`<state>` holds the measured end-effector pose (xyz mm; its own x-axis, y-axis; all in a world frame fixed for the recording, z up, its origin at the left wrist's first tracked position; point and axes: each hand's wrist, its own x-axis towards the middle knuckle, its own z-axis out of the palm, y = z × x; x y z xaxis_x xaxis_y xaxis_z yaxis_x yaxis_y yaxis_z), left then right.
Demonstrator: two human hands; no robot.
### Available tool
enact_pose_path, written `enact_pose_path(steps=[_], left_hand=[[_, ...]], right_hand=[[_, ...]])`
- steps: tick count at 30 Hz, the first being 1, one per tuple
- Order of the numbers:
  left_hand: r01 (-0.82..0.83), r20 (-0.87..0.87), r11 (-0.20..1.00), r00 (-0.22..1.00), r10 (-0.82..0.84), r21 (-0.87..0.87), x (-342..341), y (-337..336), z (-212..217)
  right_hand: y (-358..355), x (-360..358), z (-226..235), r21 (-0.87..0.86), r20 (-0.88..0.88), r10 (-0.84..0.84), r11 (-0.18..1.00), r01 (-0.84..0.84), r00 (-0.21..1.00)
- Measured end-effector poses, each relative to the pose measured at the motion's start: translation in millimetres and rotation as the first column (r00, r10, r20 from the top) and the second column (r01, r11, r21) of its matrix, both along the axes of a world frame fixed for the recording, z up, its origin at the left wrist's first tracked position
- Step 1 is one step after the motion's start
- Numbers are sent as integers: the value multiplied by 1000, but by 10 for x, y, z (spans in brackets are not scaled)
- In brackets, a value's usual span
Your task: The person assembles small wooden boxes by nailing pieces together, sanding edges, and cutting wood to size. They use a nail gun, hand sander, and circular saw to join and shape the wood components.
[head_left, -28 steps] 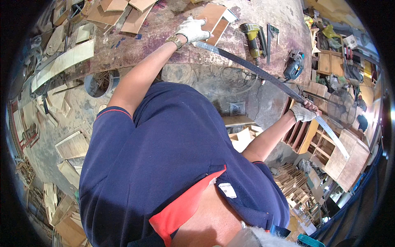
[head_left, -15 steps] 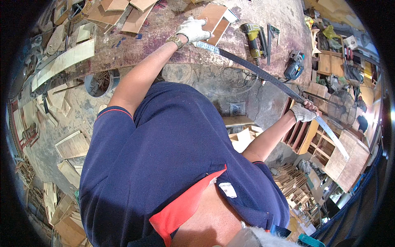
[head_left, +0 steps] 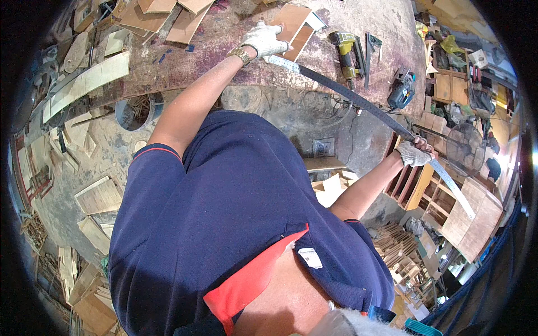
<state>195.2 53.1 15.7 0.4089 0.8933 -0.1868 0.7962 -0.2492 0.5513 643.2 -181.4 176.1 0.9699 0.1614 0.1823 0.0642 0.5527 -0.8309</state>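
Gloved in white, my left hand rests at the near left edge of a small brown wooden board on the workbench. Its thumb and forefinger are spread apart. A second brown strip lies along the board's right side, with a pale flat piece at its far right. My right hand, in a glove that leaves the fingertips bare, is closed round a long metal ruler. The ruler slants from just below my left hand, over the bench edge, to past my right hand.
On the bench to the right lie a yellow-green nail gun, a dark square and a blue power tool. Loose boards are at the far left. A bucket of scraps and a fan stand nearby.
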Motion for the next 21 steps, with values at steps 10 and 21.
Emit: enact_pose_path(steps=[10,21], left_hand=[[-32,26,999,999,32,-13,-7,-38,30],[-39,558,799,696,452,-600,-856,-266,-365]], right_hand=[[3,-93,49,12,-38,-23,1000,23,999],[-608,41,383,291,-113,-78,951,108,991]])
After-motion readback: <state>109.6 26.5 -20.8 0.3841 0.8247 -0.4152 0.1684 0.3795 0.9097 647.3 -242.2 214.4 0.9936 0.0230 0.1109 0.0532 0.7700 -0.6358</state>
